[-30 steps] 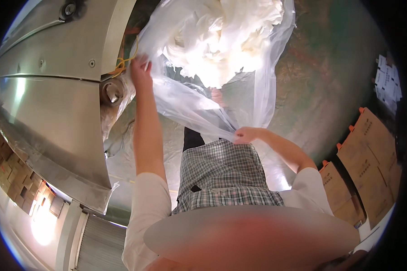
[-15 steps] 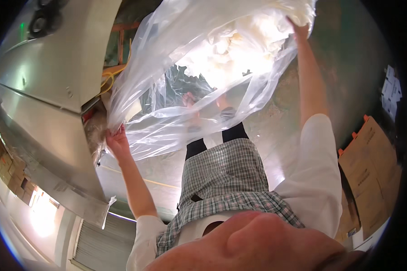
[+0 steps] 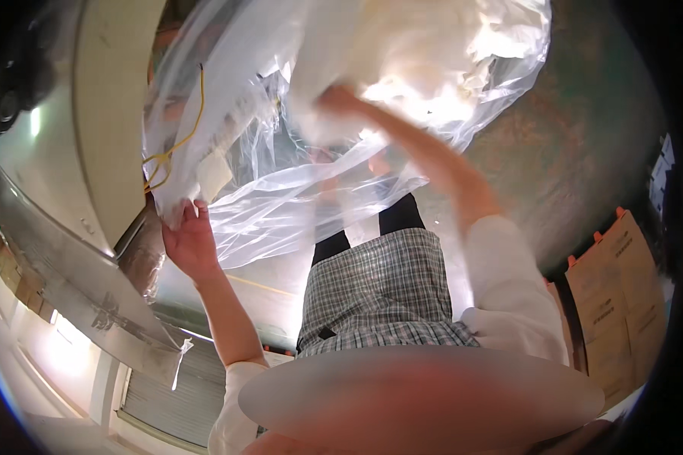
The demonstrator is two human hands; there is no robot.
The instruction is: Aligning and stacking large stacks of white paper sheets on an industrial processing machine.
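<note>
A large clear plastic bag [image 3: 281, 205] spreads across the upper middle, its mouth facing me. Soft white crumpled material [image 3: 409, 89] lies inside it, partly washed out by glare. My left hand [image 3: 191, 241] is closed on the bag's left edge, thumb and fingers pinching the film. Stretched inward over the mouth, my right hand [image 3: 343, 100] is at the left side of the white material. Motion smears its fingers, so whether it grips anything does not show.
A tall metal machine housing [image 3: 121, 98] stands close on the left, with a yellow cord [image 3: 202, 98] near the bag. Flattened cardboard [image 3: 610, 296] leans at the right. A grey roller shutter [image 3: 171, 402] is at the lower left.
My right hand has left the bag's right rim and swung left over the contents. My left hand still pinches the left edge, slightly lower. The view has shifted a little.
</note>
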